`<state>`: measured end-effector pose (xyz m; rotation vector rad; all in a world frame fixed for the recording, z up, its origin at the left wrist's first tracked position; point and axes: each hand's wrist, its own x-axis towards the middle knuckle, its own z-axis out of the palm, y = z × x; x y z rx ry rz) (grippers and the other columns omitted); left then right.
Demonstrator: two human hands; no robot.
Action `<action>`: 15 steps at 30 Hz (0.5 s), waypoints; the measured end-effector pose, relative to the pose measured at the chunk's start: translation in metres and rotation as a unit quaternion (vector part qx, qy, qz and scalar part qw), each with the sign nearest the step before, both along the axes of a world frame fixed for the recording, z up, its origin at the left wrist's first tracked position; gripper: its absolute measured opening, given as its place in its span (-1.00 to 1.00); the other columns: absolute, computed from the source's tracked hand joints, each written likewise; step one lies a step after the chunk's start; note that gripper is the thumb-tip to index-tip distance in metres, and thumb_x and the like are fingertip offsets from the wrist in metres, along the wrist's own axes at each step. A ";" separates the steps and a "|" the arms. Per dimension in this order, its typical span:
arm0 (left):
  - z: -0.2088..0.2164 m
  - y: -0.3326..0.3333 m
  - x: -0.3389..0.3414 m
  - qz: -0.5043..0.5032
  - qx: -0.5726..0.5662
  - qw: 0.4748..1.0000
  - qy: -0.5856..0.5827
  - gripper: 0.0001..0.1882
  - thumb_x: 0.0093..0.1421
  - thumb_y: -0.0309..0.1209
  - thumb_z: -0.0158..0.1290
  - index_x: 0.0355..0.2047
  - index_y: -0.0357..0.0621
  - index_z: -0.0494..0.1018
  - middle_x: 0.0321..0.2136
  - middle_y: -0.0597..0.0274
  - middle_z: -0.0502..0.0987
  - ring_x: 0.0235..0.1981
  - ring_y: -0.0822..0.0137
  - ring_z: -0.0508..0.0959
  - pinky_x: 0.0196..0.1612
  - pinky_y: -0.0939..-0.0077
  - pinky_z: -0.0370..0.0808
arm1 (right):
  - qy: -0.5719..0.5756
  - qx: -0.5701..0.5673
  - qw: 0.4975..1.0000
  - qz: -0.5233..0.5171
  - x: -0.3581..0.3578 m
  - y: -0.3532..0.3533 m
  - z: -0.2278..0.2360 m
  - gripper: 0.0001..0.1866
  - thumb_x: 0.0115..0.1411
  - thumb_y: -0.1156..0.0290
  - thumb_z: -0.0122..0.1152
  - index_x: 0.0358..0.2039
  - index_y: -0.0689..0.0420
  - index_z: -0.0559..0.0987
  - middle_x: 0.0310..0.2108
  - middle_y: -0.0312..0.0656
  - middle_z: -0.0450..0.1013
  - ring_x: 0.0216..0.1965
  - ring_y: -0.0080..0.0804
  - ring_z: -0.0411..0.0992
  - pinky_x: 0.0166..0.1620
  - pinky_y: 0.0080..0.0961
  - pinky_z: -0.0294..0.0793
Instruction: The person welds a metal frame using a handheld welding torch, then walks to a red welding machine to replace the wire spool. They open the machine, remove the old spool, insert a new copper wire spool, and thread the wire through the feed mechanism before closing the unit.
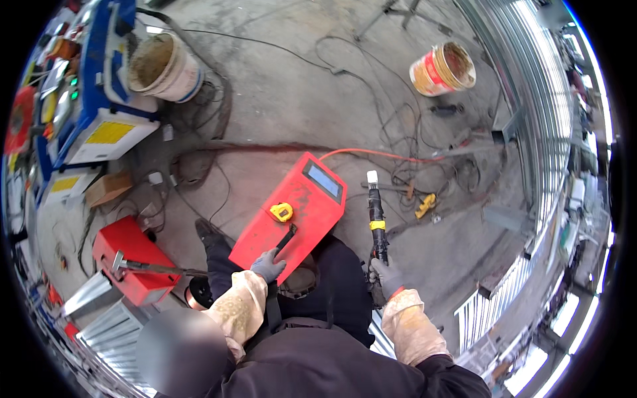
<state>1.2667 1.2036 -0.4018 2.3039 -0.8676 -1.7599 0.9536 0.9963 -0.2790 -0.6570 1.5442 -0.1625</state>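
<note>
My left hand [268, 265], in a grey glove with a pale cuff, is closed around a black bar-shaped handle [286, 239] over the near end of a red box-shaped machine [312, 219]. Whether the handle is fixed to the machine I cannot tell. A small display [323, 182] sits at the machine's far end, and a yellow tape measure [281, 212] rests on its top. In my gloved right hand [387, 277] is a black torch-like tool [376, 212] with a yellow band and a pale tip, pointing away from me. The fingers wrap its lower grip.
An orange hose [371, 152] and tangled dark cables [398, 132] cross the concrete floor. Dirty buckets stand at far left [189, 81] and far right [424, 74]. A hammer [142, 265] lies on another red box [126, 242] at left. Blue-and-white equipment [109, 136] stands beyond; metal profiles [524, 99] line the right.
</note>
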 end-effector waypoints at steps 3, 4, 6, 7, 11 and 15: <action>-0.040 -0.010 0.004 -0.022 -0.007 1.000 -0.009 -0.17 0.10 0.06 0.10 0.30 -0.10 0.23 0.17 -0.09 0.37 0.20 -0.05 0.38 0.23 0.12 0.33 | 0.068 0.010 0.995 -0.070 0.030 0.031 -0.001 -0.83 0.21 0.39 0.23 -0.25 0.07 0.43 -0.54 -0.37 0.36 -0.61 -0.63 0.32 -0.54 -0.64 0.31; -0.053 -0.014 -0.002 -0.031 -0.020 0.999 0.006 -0.16 0.09 0.07 0.11 0.29 -0.11 0.23 0.17 -0.10 0.37 0.21 -0.06 0.37 0.23 0.11 0.33 | 0.104 -0.018 0.994 -0.040 0.019 0.049 -0.014 -0.84 0.20 0.42 0.21 -0.25 0.09 0.42 -0.55 -0.38 0.35 -0.62 -0.63 0.30 -0.55 -0.65 0.29; -0.079 -0.015 -0.006 -0.048 -0.013 0.998 0.032 -0.17 0.08 0.04 0.14 0.27 -0.16 0.23 0.15 -0.14 0.39 0.17 -0.08 0.41 0.21 0.12 0.35 | 0.115 -0.021 0.991 -0.057 0.026 0.066 -0.019 -0.81 0.17 0.45 0.23 -0.24 0.13 0.43 -0.55 -0.35 0.35 -0.63 -0.63 0.30 -0.56 -0.64 0.30; -0.085 -0.019 -0.007 -0.028 -0.002 0.999 0.047 -0.19 0.09 0.04 0.14 0.24 -0.17 0.27 0.12 -0.15 0.42 0.13 -0.08 0.45 0.18 0.15 0.38 | 0.112 -0.021 0.991 -0.069 0.027 0.074 -0.022 -0.80 0.16 0.46 0.23 -0.23 0.14 0.43 -0.56 -0.34 0.36 -0.64 -0.63 0.29 -0.56 -0.63 0.31; -0.118 -0.031 -0.006 0.035 0.055 0.987 0.144 -0.32 0.10 0.06 0.15 0.06 -0.23 0.44 -0.08 -0.14 0.56 -0.03 -0.07 0.57 0.04 0.21 0.47 | 0.146 -0.005 0.988 -0.050 0.025 0.084 -0.039 -0.79 0.15 0.44 0.25 -0.25 0.15 0.41 -0.56 -0.31 0.38 -0.66 -0.61 0.31 -0.58 -0.61 0.33; -0.148 -0.030 -0.007 0.119 0.105 0.964 0.214 -0.43 0.14 0.08 0.14 -0.19 -0.24 0.58 -0.35 -0.04 0.64 -0.21 0.03 0.63 -0.09 0.25 0.50 | 0.148 0.004 0.988 -0.047 0.028 0.082 -0.046 -0.77 0.16 0.39 0.29 -0.32 0.14 0.39 -0.54 -0.28 0.41 -0.66 -0.59 0.34 -0.59 -0.60 0.35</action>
